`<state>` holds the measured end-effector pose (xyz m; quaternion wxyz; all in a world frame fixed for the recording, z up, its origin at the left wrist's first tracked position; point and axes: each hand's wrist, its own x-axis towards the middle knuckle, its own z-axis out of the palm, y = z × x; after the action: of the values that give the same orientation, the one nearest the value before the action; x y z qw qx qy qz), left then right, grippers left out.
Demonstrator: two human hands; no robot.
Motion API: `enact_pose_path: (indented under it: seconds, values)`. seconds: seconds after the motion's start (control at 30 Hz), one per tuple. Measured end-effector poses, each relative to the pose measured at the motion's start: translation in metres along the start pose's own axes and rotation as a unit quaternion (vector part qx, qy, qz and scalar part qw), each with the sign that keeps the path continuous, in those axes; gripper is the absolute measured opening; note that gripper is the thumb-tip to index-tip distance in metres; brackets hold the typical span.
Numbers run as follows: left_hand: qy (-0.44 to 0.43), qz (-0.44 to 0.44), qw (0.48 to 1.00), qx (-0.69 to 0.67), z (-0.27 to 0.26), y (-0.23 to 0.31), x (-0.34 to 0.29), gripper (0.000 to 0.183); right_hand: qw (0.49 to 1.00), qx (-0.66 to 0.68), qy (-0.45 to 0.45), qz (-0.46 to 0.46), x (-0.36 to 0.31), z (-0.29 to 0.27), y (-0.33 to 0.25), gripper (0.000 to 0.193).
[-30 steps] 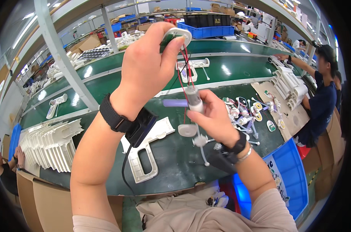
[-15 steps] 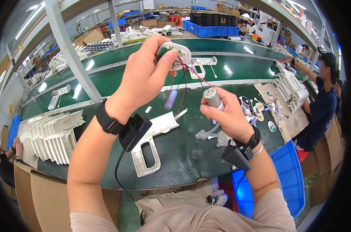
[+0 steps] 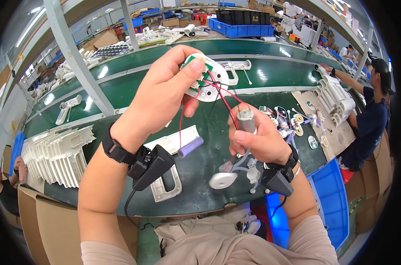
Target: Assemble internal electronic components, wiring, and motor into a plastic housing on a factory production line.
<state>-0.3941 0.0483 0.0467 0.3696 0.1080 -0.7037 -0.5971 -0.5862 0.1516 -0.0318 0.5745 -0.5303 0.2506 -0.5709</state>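
My left hand (image 3: 158,90) pinches a white oval plastic cover (image 3: 218,77) with a green circuit board (image 3: 205,70) on it, thumb on the board. Red and black wires (image 3: 221,99) run from the board toward my right hand (image 3: 266,139), whose fingers are closed around a small silver motor (image 3: 246,118). A purple cylindrical battery (image 3: 191,146) dangles on a red wire beneath the cover. Below my right hand are a white disc (image 3: 223,180) and clear tubing parts (image 3: 253,173). On the bench, partly behind my left wrist, lies a white half-shell with a looped handle (image 3: 172,190).
A row of white shells (image 3: 59,157) stands at left. Several small wired parts (image 3: 297,121) lie on cardboard at right, near a co-worker (image 3: 370,119). Beyond the bench runs a green conveyor (image 3: 271,77) carrying white housings. A blue bin (image 3: 331,198) sits at lower right.
My left hand has turned the cover so its circuit board shows. The purple battery has swung left and down. A white disc has come into sight below my right hand, which has dropped slightly.
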Motion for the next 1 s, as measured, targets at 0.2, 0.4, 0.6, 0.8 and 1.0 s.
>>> enact_pose_path:
  seconds: [0.2, 0.4, 0.6, 0.8, 1.0]
  values:
    - [-0.016, 0.099, 0.952, 0.289, -0.012, -0.001, -0.005, 0.023, 0.93, -0.364, -0.029, 0.034, -0.005, -0.006, -0.023, 0.027]
    - [-0.016, 0.278, 0.788, 0.549, -0.03, -0.013, -0.032, 0.02, 0.896, -0.415, -0.112, 0.107, -0.003, 0.004, -0.05, 0.034]
    - [0.015, 0.188, 0.911, 0.367, -0.051, -0.017, -0.085, 0.024, 0.818, -0.514, -0.255, 0.026, 0.015, 0.027, -0.052, 0.042]
    - [0.166, -0.023, 0.954, 0.247, -0.063, -0.073, -0.13, 0.034, 0.79, -0.549, -0.267, 0.063, 0.07, 0.008, 0.011, 0.045]
    - [0.182, -0.055, 0.851, 0.489, -0.093, -0.144, -0.163, 0.029, 0.707, -0.662, -0.228, 0.097, 0.091, 0.003, 0.12, 0.03]
